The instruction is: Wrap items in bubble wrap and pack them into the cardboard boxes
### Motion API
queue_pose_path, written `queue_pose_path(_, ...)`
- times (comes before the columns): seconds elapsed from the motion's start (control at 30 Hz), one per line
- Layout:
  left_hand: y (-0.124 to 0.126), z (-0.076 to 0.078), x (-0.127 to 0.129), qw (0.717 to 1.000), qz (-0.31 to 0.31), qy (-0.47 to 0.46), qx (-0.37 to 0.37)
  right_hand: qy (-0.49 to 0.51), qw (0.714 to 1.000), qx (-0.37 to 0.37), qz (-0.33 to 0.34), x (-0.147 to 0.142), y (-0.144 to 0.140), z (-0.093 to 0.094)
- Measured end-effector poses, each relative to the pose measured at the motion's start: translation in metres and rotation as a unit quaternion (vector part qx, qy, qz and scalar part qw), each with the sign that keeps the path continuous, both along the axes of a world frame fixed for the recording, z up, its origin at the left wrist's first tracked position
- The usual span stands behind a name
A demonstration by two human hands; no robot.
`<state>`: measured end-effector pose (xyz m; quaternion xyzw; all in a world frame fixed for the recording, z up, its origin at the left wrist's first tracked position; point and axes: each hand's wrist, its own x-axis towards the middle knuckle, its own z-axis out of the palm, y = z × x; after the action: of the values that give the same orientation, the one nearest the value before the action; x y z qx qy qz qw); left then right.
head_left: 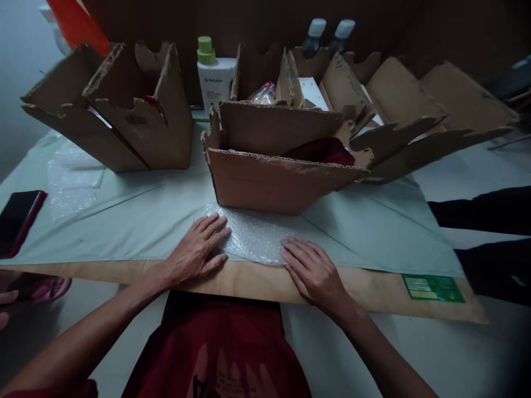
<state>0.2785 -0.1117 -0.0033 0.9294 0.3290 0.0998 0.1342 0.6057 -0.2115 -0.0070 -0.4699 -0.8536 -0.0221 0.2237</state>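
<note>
A sheet of clear bubble wrap point(253, 237) lies flat on the pale green cloth near the table's front edge. My left hand point(201, 249) rests palm down at its left end, fingers spread, the fingertips touching the plastic. At the right end lies my right hand point(313, 271), its fingers stretched out side by side and their tips on the wrap. Just beyond stands an open cardboard box point(269, 185) with dark red fabric point(321, 150) inside. Whatever is under my right palm is hidden.
More open cardboard boxes point(174, 110) stand left, behind and right. Behind them are a white bottle point(215, 83) with a green cap and two white-capped bottles. A phone point(20, 221) and more bubble wrap point(72, 177) lie left. A green card point(433, 288) is at front right. Another person's legs point(489, 237) show right.
</note>
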Motion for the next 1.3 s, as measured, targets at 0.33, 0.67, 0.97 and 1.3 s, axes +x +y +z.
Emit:
queue_pose_path(0.33,0.007,0.04,-0.015,0.964,0.187,-0.114,-0.148,0.277,0.905,-0.253,-0.201,-0.005,0.016,0.04)
queue_pose_path(0.67,-0.019,-0.001,0.0,0.985,0.108,-0.017,0.133,-0.023,0.994,-0.066,-0.085,-0.061,0.035,0.012)
queue_pose_path(0.97,-0.018,-0.018,-0.001,0.995,0.076,0.049,0.039,-0.047,0.994,-0.087,-0.051,-0.037,0.024,-0.008)
queue_pose_path(1.3,-0.004,-0.011,-0.021,0.949,0.307,-0.042,0.061,-0.011,0.977,-0.072,-0.199,-0.032,0.057,0.002)
